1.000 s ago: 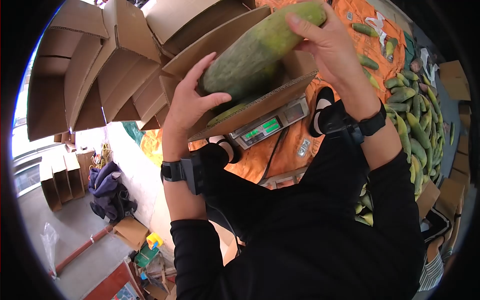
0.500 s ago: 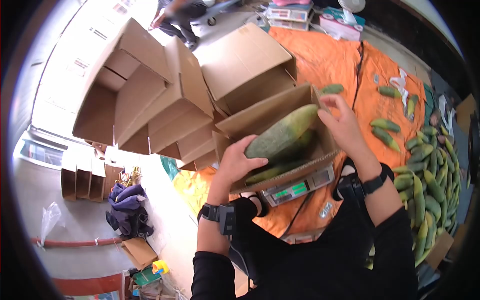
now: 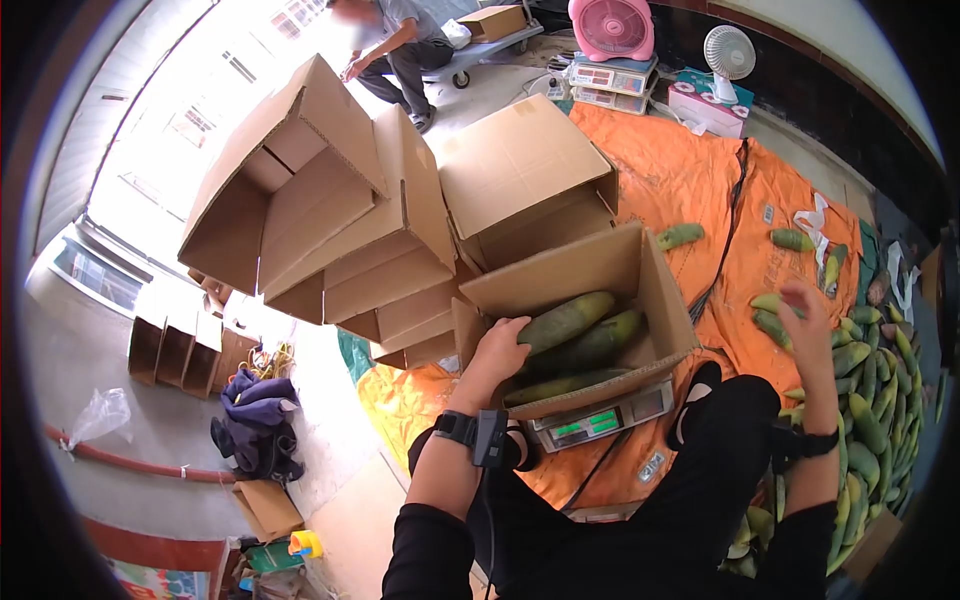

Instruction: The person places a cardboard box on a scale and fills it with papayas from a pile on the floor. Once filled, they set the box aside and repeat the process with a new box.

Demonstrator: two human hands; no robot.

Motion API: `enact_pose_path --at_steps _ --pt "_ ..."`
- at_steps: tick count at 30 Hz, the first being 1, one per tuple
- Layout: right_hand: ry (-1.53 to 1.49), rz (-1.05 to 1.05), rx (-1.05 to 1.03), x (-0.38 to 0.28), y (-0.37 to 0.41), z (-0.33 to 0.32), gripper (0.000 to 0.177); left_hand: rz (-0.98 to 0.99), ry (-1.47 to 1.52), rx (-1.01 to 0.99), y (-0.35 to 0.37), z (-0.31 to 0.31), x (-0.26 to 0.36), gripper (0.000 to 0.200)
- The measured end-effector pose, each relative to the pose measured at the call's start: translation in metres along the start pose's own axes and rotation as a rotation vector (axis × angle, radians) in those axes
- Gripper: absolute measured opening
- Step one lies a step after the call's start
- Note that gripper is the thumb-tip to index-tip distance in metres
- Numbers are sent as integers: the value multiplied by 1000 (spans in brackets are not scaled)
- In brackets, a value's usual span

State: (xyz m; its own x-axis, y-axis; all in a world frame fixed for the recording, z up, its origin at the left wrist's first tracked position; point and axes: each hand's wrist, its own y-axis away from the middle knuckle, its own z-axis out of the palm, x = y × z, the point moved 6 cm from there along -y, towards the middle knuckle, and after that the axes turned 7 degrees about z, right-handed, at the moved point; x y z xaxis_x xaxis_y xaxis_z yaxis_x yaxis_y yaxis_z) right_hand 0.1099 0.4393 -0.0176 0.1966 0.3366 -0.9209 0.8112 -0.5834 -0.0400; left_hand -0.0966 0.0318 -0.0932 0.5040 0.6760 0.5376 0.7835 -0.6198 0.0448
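Note:
An open cardboard box [image 3: 675,300] rests on a scale [image 3: 600,420] with a lit green display. Inside it lie several large green cucumbers [image 3: 568,322]. My left hand [image 3: 503,350] is at the box's left side, its fingers closed round the near end of the upper cucumber. Out to the right, my right hand [image 3: 806,320] is raised beside two cucumbers [image 3: 770,318] on the orange sheet [image 3: 680,160]; its fingers look bent and apart, and nothing shows in them. A big pile of cucumbers [image 3: 870,425] lies at the right.
Empty cardboard boxes [image 3: 400,215] stand stacked at the left, with another box [image 3: 525,150] behind. A seated person [image 3: 405,45] is at the back. A pink fan [image 3: 612,28] and a white fan [image 3: 730,52] stand at the top. A black cable [image 3: 728,230] crosses the sheet.
The upper cucumber has gone down into the box. My right hand has left it and moved right toward the loose cucumbers. The view has shifted, showing more of the fans and seated person.

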Motion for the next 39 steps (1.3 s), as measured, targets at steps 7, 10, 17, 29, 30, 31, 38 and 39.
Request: enact_pose_path --at_steps 7,10,17,29,30,31,38,39 --pt "811 229 42 250 150 -58 37 86 -31 32 10 -11 32 47" --pt "967 366 -224 326 264 -49 36 96 -44 21 16 -15 44 44" --pt "914 972 -7 397 418 -48 50 75 2 22 16 -18 49 43" --pt "782 1248 -157 449 392 -54 55 80 1 -23 16 -16 55 43" --pt "782 1249 -155 441 389 -53 55 95 -11 -9 16 -17 56 42" --pt "785 1303 -163 437 389 -53 54 109 -24 5 16 -17 57 41" --pt "1026 1215 -290 442 384 -49 45 109 -17 -5 16 -16 56 41" --pt "1026 1215 -290 498 403 -68 45 106 -15 -9 16 -16 56 41"
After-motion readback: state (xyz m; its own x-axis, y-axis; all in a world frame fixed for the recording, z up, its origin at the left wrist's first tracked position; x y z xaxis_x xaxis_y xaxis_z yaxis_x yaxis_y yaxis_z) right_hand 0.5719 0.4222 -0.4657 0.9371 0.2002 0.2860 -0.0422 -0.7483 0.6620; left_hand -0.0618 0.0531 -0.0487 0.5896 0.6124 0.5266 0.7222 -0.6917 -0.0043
